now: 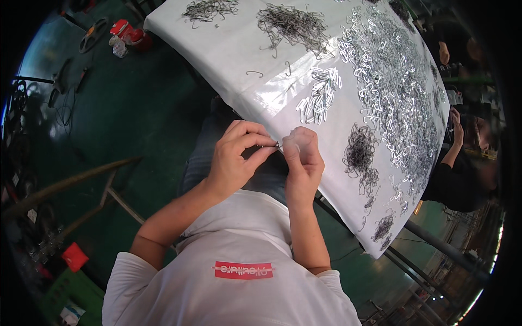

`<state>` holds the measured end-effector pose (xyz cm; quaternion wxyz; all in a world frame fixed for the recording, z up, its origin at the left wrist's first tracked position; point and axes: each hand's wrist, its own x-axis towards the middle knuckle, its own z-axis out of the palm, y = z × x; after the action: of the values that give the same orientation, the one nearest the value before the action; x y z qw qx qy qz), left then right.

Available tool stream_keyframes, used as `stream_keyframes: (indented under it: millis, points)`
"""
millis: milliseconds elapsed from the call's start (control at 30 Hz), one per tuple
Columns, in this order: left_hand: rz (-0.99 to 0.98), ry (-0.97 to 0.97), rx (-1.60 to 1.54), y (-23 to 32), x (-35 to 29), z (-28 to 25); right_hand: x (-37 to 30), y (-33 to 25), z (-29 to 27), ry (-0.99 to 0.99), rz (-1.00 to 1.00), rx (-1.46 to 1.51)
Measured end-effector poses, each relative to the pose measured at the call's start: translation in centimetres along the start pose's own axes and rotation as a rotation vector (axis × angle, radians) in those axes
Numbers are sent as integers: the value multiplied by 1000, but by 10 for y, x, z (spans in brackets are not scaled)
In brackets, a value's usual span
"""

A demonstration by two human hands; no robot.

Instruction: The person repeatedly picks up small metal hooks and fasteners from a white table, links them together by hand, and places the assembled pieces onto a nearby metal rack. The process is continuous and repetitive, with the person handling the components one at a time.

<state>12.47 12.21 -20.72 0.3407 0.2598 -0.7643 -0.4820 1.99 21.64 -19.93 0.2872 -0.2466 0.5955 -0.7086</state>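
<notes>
Small dark piece (277, 145) between your hands, by the near edge of the surface (231, 54).
Your left hand (234, 156) has its grip clamped on it, thumb against fingertip; your right hand (304, 158) bunches its fingers just beside, and you cannot tell whether they hold it too. Beyond: silvery links (321, 96), a dark wire pile (360, 149) rightward, then a broad heap of bright hooks (399, 108).

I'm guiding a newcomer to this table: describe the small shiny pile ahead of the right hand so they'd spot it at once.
On the white-covered table, look beyond the right hand. There lies a small pile of slim bright silver pieces, left of the broad silver spread. Its brightness sets it apart from the dark wire heaps, its small size from that spread.
</notes>
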Motion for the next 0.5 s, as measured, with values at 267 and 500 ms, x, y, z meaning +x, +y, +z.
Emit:
stream_keyframes:
  millis: [267,500]
  points:
    - [138,-54,78,-46,51,24,-7,6,-10,29,-273,-215]
    - [173,-165,627,-63,89,105,-16,9,-16,61,-238,-235]
